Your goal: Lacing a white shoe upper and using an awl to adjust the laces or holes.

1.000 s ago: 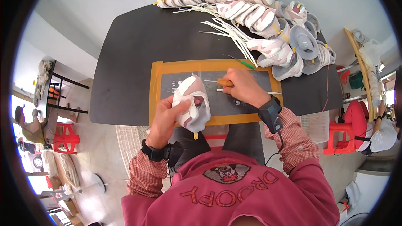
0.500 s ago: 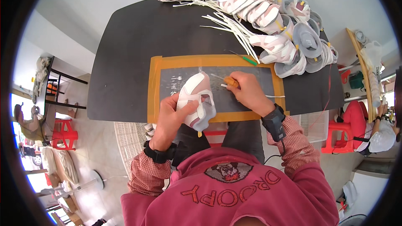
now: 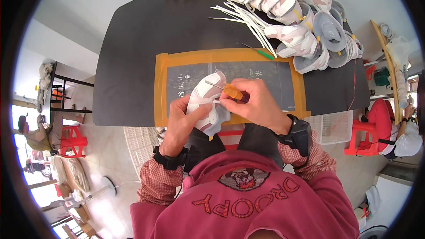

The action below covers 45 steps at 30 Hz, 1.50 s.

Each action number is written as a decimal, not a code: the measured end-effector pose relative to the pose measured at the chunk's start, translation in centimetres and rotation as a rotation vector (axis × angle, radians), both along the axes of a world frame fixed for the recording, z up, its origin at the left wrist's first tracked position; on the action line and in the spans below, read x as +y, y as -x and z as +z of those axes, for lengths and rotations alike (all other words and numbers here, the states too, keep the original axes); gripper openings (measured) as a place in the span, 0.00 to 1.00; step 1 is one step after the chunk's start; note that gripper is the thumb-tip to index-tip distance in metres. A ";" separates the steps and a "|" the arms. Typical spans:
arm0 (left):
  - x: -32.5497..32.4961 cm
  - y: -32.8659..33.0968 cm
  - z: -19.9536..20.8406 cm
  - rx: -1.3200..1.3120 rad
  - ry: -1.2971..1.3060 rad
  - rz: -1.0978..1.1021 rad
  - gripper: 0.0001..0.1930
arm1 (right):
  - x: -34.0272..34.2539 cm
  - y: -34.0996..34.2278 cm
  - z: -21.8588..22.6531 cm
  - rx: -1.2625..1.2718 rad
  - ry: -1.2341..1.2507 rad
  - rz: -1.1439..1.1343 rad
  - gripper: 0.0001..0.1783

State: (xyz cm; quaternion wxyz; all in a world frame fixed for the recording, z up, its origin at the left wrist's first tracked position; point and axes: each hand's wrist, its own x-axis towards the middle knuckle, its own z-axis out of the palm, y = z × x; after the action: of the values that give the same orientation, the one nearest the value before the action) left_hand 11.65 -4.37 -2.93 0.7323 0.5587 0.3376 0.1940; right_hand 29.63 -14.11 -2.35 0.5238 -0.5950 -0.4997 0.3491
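Note:
My left hand (image 3: 179, 117) is closed round a white, pink and grey shoe upper (image 3: 204, 89), its thumb lying across the side. The upper is held over the near edge of a mat framed in brown tape (image 3: 162, 79). Close against the upper's right side, my right hand (image 3: 259, 102) grips an orange-handled awl (image 3: 232, 91). The awl's thin metal shaft points left across the upper. Between the right fingertips and the upper shows a short piece of white lace (image 3: 217, 102); the fingers hide most of it.
Several stacked shoe uppers (image 3: 265, 4) line the far right of the black table (image 3: 133, 53). White laces (image 3: 243, 22) lie beside them, with a green-handled tool (image 3: 265, 55) nearby. A pale plastic crate (image 3: 330, 128) stands below the table. Other people sit at both sides.
My right hand has moved left with the awl, from apart to right up against the shoe upper. The awl's shaft now overlaps the upper. My left hand has kept its hold.

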 end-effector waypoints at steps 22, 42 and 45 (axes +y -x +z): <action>-0.2 -0.1 -0.1 0.031 -0.072 0.005 0.12 | 0.1 0.8 0.0 -0.103 0.015 -0.079 0.10; -0.7 -0.5 -0.5 -0.013 0.017 0.217 0.12 | -3.5 1.0 1.6 -0.206 0.035 -0.042 0.12; -0.8 -0.6 -0.5 -0.036 0.028 0.225 0.12 | -3.7 1.1 1.5 -0.184 0.048 -0.034 0.12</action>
State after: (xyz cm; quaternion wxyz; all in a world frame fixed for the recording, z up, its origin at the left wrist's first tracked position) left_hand 12.21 -5.16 -3.44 0.7197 0.5033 0.3876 0.2801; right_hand 28.57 -17.81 -0.82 0.4672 -0.6452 -0.5271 0.2959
